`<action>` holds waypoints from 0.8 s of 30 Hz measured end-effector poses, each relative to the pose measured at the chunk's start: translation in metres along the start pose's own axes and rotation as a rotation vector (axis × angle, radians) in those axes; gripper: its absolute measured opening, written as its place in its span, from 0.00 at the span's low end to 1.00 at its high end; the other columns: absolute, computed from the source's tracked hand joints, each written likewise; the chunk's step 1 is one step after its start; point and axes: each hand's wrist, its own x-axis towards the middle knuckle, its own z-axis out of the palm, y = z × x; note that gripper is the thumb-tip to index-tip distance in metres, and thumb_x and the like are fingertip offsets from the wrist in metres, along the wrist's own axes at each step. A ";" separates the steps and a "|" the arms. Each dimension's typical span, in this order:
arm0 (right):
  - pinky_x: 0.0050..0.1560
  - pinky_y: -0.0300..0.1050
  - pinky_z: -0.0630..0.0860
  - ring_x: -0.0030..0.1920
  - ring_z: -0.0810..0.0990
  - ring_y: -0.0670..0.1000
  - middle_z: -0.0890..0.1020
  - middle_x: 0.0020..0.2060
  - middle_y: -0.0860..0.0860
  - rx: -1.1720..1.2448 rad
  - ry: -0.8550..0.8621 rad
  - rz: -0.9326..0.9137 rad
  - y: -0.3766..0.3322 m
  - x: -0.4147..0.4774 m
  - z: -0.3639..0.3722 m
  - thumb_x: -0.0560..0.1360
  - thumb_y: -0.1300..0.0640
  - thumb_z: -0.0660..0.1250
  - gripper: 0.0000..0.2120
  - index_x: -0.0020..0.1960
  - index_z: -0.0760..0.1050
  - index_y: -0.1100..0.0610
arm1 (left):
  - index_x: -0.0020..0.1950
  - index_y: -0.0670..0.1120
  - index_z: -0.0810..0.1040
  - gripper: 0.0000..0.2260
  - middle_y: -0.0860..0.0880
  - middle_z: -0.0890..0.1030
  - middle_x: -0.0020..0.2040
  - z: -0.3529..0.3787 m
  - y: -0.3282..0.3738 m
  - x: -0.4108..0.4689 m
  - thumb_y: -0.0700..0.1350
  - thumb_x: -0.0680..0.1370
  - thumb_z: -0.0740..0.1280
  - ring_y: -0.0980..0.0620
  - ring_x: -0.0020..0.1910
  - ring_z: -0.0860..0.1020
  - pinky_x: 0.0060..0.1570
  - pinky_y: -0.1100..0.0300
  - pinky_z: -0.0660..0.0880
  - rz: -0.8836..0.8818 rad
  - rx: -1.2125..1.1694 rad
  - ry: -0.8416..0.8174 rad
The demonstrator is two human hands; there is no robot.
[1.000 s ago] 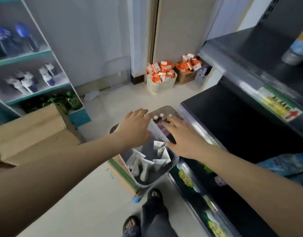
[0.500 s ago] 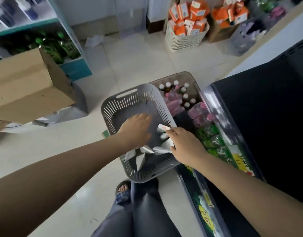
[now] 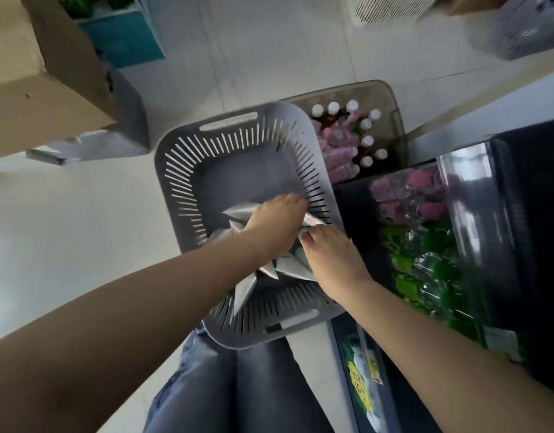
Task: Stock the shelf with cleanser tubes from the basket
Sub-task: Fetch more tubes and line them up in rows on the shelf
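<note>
Head view: the left hand lies knuckles-up inside the basket, with its fingers curled down round a bundle of cleanser tubes. White tube ends stick out from under the palm on both sides. The right hand is just beside it, almost touching. Its fingers are bent onto more tubes from the same pile, including one with red print on its end.

- Tubes: all visible tubes lie in the near half of the basket, flat and crossing one another. The far half shows bare floor.
- Basket: grey plastic with slotted walls and a handle cut-out at each end. Its near edge overlaps the person's jeans-clad legs in view.
- Shelf: dark, just right of the basket, holding green and pink clear-wrapped packets.
- Beyond the basket: a tinted bin of white-capped bottles.
- Far left: a cardboard box above the tiled floor.
</note>
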 end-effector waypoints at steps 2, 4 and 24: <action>0.37 0.48 0.77 0.35 0.80 0.57 0.80 0.32 0.56 -0.025 0.018 -0.014 0.003 0.005 0.006 0.60 0.70 0.68 0.09 0.38 0.80 0.61 | 0.57 0.45 0.73 0.11 0.47 0.75 0.56 0.009 -0.001 0.006 0.38 0.75 0.65 0.46 0.56 0.75 0.48 0.53 0.74 0.024 0.032 0.016; 0.33 0.46 0.75 0.32 0.79 0.57 0.80 0.29 0.55 -0.036 0.012 -0.030 0.007 0.012 0.013 0.60 0.70 0.69 0.08 0.36 0.80 0.60 | 0.57 0.45 0.74 0.11 0.47 0.75 0.56 0.017 -0.002 0.013 0.38 0.75 0.65 0.46 0.55 0.75 0.47 0.53 0.74 0.044 0.047 0.015; 0.26 0.39 0.71 0.22 0.76 0.53 0.76 0.21 0.53 -0.054 0.133 -0.052 0.007 0.023 0.021 0.50 0.70 0.70 0.09 0.24 0.75 0.59 | 0.50 0.44 0.74 0.06 0.47 0.77 0.50 0.024 -0.001 0.030 0.37 0.75 0.63 0.46 0.51 0.77 0.37 0.56 0.66 0.067 0.099 0.042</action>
